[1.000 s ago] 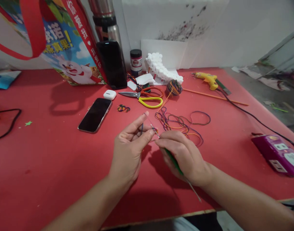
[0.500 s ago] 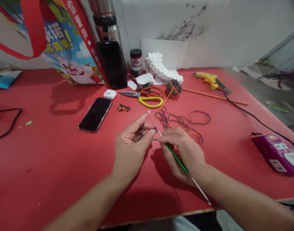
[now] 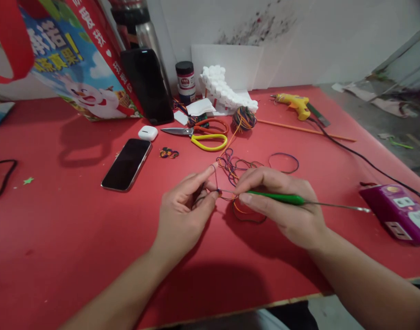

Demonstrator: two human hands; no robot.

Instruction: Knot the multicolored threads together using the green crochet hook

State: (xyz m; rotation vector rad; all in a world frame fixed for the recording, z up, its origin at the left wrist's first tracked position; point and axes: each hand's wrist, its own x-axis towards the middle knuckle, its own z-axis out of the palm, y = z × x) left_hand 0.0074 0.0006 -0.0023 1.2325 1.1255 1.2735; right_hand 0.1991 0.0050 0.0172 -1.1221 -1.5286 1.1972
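Observation:
My right hand (image 3: pixel 285 206) grips a green-handled crochet hook (image 3: pixel 281 198) that lies nearly level, its metal tip pointing left. My left hand (image 3: pixel 185 208) pinches a strand of multicoloured yarn (image 3: pixel 246 167) between thumb and fingers, with the forefinger stretched out and the strand looped over it. The hook's tip meets the yarn at my left fingertips. Loose yarn trails on the red table (image 3: pixel 58 238) behind the hands and runs up to a yarn ball (image 3: pixel 244 118).
Yellow-handled scissors (image 3: pixel 199 136), a dark phone (image 3: pixel 126 164), a white earbud case (image 3: pixel 148 133) and a small yarn piece (image 3: pixel 168 153) lie behind my hands. A yellow glue gun (image 3: pixel 294 103) sits far right, a purple power strip (image 3: pixel 400 213) at the right edge, a printed bag (image 3: pixel 68 68) back left.
My right hand has swung the hook from pointing up and left to nearly level, its handle end now out to the right. The view has tipped down slightly.

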